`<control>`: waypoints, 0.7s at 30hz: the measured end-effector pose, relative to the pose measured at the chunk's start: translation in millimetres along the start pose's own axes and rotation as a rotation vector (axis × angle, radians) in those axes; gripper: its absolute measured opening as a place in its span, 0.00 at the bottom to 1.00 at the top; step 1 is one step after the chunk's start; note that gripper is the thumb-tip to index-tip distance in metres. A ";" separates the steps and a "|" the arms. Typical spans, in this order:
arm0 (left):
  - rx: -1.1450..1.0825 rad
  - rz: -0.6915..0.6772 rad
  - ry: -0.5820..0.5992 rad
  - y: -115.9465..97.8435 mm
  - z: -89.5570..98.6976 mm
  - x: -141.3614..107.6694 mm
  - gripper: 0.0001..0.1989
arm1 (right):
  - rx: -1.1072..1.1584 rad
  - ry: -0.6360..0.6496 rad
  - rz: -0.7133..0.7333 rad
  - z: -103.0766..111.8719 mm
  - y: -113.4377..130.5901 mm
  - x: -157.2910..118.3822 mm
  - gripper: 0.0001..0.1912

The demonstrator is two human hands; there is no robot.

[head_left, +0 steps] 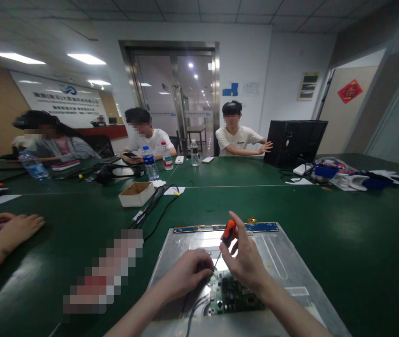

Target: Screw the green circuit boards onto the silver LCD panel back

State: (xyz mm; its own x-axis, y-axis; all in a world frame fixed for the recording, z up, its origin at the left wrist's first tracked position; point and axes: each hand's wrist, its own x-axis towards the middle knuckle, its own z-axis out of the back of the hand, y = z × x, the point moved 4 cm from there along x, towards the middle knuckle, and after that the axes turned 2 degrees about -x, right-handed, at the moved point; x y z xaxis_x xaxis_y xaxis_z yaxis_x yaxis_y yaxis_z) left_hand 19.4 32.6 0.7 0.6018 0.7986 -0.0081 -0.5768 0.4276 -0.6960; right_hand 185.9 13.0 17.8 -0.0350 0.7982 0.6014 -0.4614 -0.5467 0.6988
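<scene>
My right hand [247, 261] grips a screwdriver [228, 232] by its orange and black handle. Its thin shaft slants down and left to the upper left edge of a green circuit board [232, 296]. Right by the tip is my left hand [189, 272], fingers curled in a pinch; what they hold, if anything, is hidden. The board sits on the metal back of a flat display panel [275, 264], which lies on the table under both hands. A narrow blue board strip [268, 227] runs along the panel's far edge. Dark cables [193, 312] lie beside the green board.
On the green table [354, 234], a small open box [136, 194] and black cables [153, 206] lie beyond the panel. Bottles [150, 163] stand farther back. Another person's hands [17, 231] rest at left. Across the table, a person touches a black monitor [294, 142].
</scene>
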 end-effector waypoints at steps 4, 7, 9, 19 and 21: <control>0.003 0.006 0.013 -0.8 -0.3 0.9 0.05 | -0.011 0.011 0.012 -0.4 -1.2 0.2 0.38; 0.006 0.015 0.021 -1.6 -0.3 1.5 0.06 | -0.036 -0.007 0.019 1.7 -1.0 2.0 0.36; 0.000 0.018 0.024 -1.9 -0.1 1.5 0.06 | -0.058 -0.011 0.026 2.7 -0.9 3.4 0.34; 0.012 0.012 0.014 -2.5 0.4 0.7 0.05 | 0.021 0.002 0.012 0.9 0.5 1.3 0.39; 0.006 0.008 0.013 -2.8 0.4 0.7 0.05 | 0.017 0.003 0.016 1.0 1.2 0.6 0.37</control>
State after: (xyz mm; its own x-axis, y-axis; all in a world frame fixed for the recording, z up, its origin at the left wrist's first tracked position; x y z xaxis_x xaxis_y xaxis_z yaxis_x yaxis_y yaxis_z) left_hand 21.2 32.1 2.9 0.6041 0.7966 -0.0232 -0.5852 0.4236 -0.6914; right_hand 186.3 12.6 19.4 -0.0448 0.7899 0.6116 -0.4457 -0.5637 0.6954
